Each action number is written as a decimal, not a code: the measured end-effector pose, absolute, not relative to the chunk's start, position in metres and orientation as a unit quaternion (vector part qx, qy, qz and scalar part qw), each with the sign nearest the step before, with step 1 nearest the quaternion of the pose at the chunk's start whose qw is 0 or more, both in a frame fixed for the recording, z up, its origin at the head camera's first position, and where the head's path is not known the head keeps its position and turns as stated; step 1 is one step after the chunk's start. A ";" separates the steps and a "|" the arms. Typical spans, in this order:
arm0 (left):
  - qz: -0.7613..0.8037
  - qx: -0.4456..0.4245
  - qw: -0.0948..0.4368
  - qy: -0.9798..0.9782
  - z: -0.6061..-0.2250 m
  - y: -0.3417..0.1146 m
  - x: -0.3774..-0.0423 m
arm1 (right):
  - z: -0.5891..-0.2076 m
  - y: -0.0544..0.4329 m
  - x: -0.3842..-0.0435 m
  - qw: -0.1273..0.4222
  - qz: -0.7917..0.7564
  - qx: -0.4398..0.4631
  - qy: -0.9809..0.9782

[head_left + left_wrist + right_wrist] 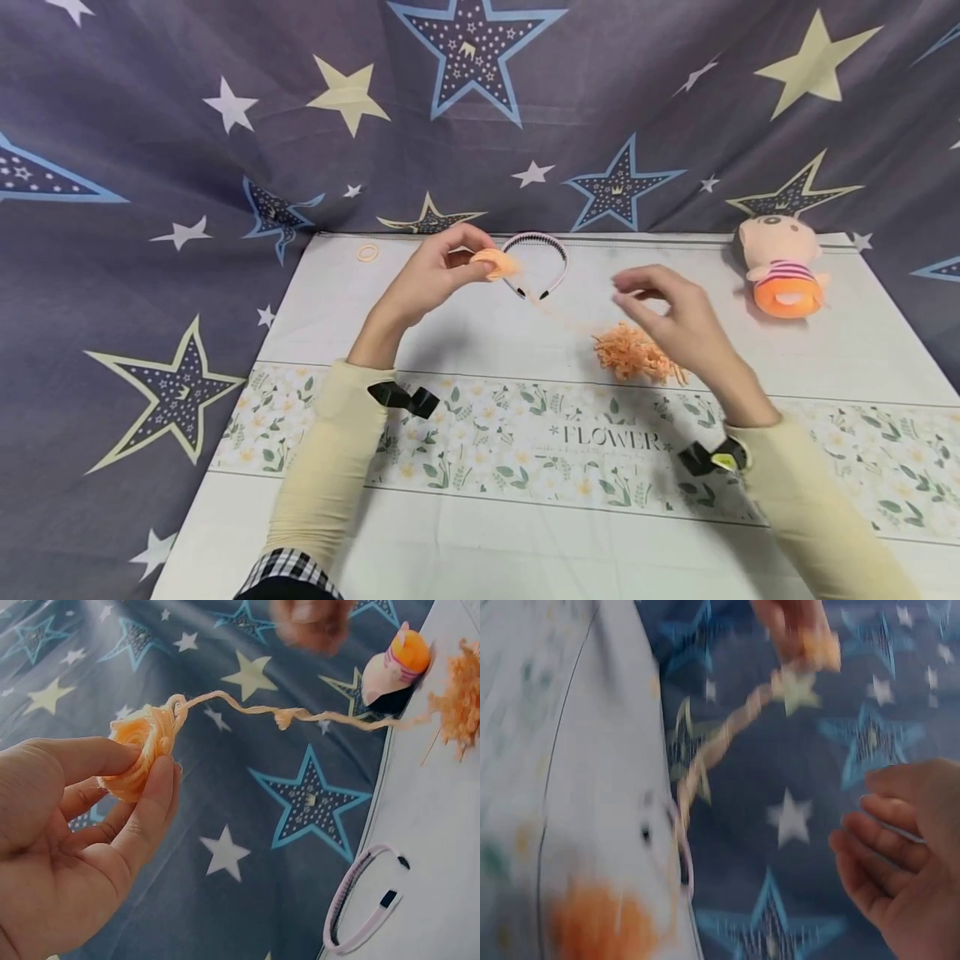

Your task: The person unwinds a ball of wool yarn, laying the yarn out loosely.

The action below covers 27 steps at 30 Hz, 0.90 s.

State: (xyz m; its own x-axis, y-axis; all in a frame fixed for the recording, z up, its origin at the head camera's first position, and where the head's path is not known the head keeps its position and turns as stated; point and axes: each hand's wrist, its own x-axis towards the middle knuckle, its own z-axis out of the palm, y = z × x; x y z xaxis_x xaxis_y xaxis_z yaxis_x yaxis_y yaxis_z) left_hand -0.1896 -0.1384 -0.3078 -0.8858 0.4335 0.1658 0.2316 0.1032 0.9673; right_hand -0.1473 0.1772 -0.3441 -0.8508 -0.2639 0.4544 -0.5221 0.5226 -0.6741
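Note:
Between thumb and fingers, my left hand pinches a small wound coil of orange yarn, raised over the back of the table. A strand of yarn runs from the coil across to a loose, crinkly orange yarn pile on the table. Above that pile hovers my right hand, its fingers loosely bent and holding nothing; in the right wrist view the strand passes well away from its fingers.
A pink headband with dark teeth lies behind the strand. A thin orange ring is at the back left, and a plush doll sits at the back right. Star-patterned cloth hangs behind the table.

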 end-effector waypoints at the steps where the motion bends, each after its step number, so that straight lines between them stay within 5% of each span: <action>1: 0.630 0.228 0.081 0.738 -0.308 -0.136 -0.189 | -0.342 0.166 -0.149 0.141 0.441 0.241 -0.853; 8: 0.629 0.251 0.086 0.731 -0.308 -0.123 -0.186 | -0.346 0.113 -0.157 0.049 0.509 0.265 -0.818; 16: 0.643 0.236 0.086 0.723 -0.308 -0.126 -0.187 | -0.351 0.111 -0.154 0.017 0.550 0.242 -0.799; 27: 0.679 0.225 0.083 0.693 -0.309 -0.155 -0.193 | -0.348 0.169 -0.161 0.123 0.641 0.178 -0.737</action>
